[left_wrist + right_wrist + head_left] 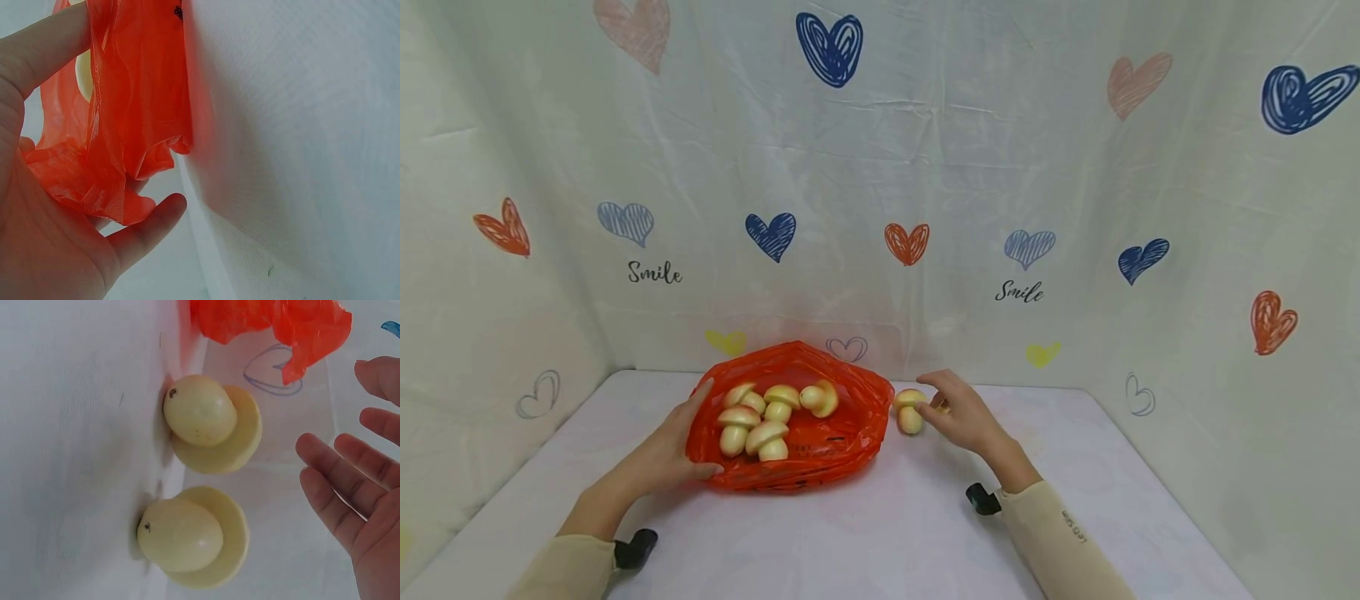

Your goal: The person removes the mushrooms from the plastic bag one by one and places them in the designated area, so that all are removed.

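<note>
A red plastic bag (835, 446) lies with its mouth spread, and several toy mushrooms (782, 403) with pale stems and yellow-pink caps rest inside it. My left hand (666, 446) holds the bag's left side, thumb at the near rim and fingers along the far left edge. In the left wrist view, the bag's crumpled film (137, 94) runs between thumb and fingers. To the right of the bag, my right hand (962, 412) hovers with parted fingers and holds nothing. Beside it stand two more mushrooms, an upper one (203, 412) and a lower one (184, 537); the hand partly hides one in the head view.
The white table (880, 542) reaches back to a hanging white cloth (955, 167) printed with hearts and "Smile". Cloth walls also stand at the left and right sides. Each sleeved wrist carries a small black camera mount (636, 550).
</note>
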### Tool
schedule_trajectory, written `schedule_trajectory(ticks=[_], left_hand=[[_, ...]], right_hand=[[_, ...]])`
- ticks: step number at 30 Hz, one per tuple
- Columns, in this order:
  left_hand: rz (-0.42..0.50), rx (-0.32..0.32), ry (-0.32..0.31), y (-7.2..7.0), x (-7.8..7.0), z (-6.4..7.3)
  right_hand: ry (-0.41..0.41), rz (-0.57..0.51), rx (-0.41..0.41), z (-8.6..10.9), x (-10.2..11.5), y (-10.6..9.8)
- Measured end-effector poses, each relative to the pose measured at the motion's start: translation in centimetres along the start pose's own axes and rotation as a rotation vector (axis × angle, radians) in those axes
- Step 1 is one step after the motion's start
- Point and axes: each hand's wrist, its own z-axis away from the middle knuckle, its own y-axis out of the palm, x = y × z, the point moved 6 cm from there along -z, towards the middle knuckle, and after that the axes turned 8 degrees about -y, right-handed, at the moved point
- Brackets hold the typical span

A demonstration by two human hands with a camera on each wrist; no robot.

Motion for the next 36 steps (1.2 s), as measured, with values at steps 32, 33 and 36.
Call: schedule_trajectory(ticks=[32,33,36], left_hand=[[-0.011,0.018,-0.025,-0.1,-0.4,-0.2],[-0.01,0.02,-0.032,-0.1,-0.4,-0.2],[-0.003,0.023,-0.046,0.0,-0.3,0.0]], right_hand=[[-0.223,-0.088,0.037,-0.7,4.5,1.6],[-0.236,-0.093,0.038,-0.8,4.7,1.7],[-0.267,-0.101,0.04,-1.1,5.3,2.1]])
